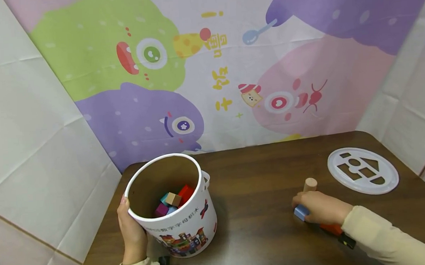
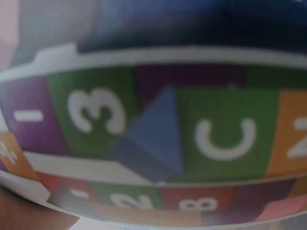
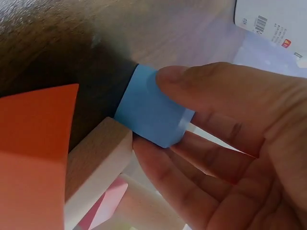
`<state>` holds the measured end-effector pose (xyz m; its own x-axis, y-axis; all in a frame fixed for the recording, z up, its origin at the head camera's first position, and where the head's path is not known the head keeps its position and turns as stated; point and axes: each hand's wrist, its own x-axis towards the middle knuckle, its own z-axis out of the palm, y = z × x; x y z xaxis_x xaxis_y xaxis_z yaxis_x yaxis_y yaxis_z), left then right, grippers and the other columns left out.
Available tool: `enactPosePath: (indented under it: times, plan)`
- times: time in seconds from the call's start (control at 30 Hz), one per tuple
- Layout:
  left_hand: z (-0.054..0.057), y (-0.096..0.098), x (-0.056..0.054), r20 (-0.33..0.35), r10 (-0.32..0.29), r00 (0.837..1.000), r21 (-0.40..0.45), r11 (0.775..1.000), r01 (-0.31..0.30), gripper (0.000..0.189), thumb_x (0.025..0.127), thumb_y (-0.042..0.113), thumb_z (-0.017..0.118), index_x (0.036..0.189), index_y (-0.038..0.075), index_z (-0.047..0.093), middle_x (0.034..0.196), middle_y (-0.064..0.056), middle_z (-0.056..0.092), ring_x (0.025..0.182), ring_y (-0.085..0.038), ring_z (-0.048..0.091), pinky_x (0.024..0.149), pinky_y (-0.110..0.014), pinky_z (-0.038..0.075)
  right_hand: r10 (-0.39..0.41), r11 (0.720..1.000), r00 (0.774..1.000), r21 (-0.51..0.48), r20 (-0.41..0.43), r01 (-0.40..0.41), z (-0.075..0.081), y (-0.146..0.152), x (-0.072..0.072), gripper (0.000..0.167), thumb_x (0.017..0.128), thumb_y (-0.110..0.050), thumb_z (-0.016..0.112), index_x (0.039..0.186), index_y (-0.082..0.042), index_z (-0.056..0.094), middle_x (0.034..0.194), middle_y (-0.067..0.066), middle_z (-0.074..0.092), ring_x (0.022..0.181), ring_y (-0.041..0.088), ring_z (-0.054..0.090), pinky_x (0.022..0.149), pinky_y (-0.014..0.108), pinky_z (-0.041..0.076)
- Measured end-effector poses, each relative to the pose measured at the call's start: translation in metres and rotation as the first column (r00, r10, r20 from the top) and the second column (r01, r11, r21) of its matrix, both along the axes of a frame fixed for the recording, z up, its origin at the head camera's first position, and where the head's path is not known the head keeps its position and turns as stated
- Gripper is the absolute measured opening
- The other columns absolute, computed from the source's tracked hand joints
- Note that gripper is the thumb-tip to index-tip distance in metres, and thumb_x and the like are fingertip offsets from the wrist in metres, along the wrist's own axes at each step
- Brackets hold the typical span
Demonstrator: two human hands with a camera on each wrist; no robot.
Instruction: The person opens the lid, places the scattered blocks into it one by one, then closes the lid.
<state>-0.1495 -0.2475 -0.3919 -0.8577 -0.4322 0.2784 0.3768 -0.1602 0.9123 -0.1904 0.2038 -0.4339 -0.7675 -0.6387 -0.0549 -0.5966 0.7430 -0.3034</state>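
Note:
A white printed bucket [image 1: 207, 211] stands at the left of the table, with several coloured wooden blocks inside, among them a plain cube [image 1: 173, 199] and a red block [image 1: 186, 193]. My left hand [image 1: 133, 234] holds it from the left side, one fingertip at the rim; the other fingers are hidden. Letters and numbers on its side fill the left wrist view. At the right, my right hand [image 1: 320, 207] pinches a blue block [image 3: 151, 108] between thumb and fingers. Close by are a plain wooden block [image 3: 98, 163], an orange-red block [image 3: 36, 153] and an upright wooden cylinder [image 1: 310, 184].
A white round lid [image 1: 390, 176] with shaped cut-outs lies at the back right of the brown table [image 1: 257, 178]. A pink block [image 3: 105, 203] shows beyond the plain one. Behind the table hangs a printed cloth [image 1: 226, 128] with cartoon monsters.

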Motion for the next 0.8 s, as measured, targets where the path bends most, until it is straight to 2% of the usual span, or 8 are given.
enactPosePath:
  times: [0.1,0.23,0.47,0.57,0.8]
  plan:
    - [0.000,0.000,0.000,-0.002,-0.003,1.000,-0.003,1.000,0.003,0.051,0.102,0.036,0.026,0.134,0.007,0.054,0.122,-0.004,0.062,0.114,-0.019,0.058,0.094,-0.032,0.049,0.011,1.000,1.000,-0.012,-0.013,-0.011,0.003,0.000,-0.001,0.030,0.073,-0.011,0.083,0.099,-0.007,0.068,0.093,0.001,0.067,0.080,0.010,0.059,0.068,0.030,0.053]
    - [0.000,0.000,0.000,0.003,0.000,1.000,0.000,1.000,0.000,0.051,0.102,0.036,0.026,0.134,0.007,0.054,0.122,-0.003,0.062,0.114,-0.019,0.058,0.094,-0.032,0.049,0.012,0.999,0.999,-0.046,-0.032,-0.013,0.015,-0.004,-0.006,0.028,0.081,-0.017,0.078,0.104,-0.003,0.069,0.096,0.000,0.069,0.078,0.005,0.056,0.068,0.025,0.049]
    - [0.000,0.000,-0.001,0.008,0.002,1.000,0.018,1.000,-0.002,0.050,0.102,0.036,0.027,0.133,0.008,0.054,0.120,-0.003,0.062,0.113,-0.018,0.058,0.094,-0.032,0.049,0.043,0.990,0.992,-0.128,-0.122,-0.058,0.060,-0.026,-0.015,0.031,0.089,-0.021,0.072,0.114,-0.003,0.069,0.105,0.003,0.069,0.087,0.009,0.062,0.077,0.032,0.056]
    - [0.000,0.000,-0.001,0.014,0.003,1.000,0.018,1.000,-0.003,0.049,0.102,0.036,0.028,0.133,0.008,0.054,0.120,-0.002,0.062,0.113,-0.018,0.058,0.094,-0.032,0.049,0.051,0.986,0.986,-0.151,-0.157,-0.075,0.080,-0.040,-0.019,0.032,0.089,-0.020,0.071,0.117,-0.005,0.068,0.106,0.001,0.069,0.088,0.008,0.061,0.080,0.032,0.056]
    - [0.000,0.000,-0.001,0.011,0.004,1.000,0.014,1.000,-0.004,0.050,0.102,0.035,0.027,0.132,0.007,0.054,0.120,-0.003,0.062,0.112,-0.018,0.058,0.094,-0.031,0.050,0.129,0.965,0.963,-0.194,-0.235,-0.176,0.127,-0.084,-0.028,0.034,0.090,-0.023,0.071,0.120,-0.008,0.067,0.103,-0.003,0.067,0.085,0.008,0.059,0.080,0.029,0.053]
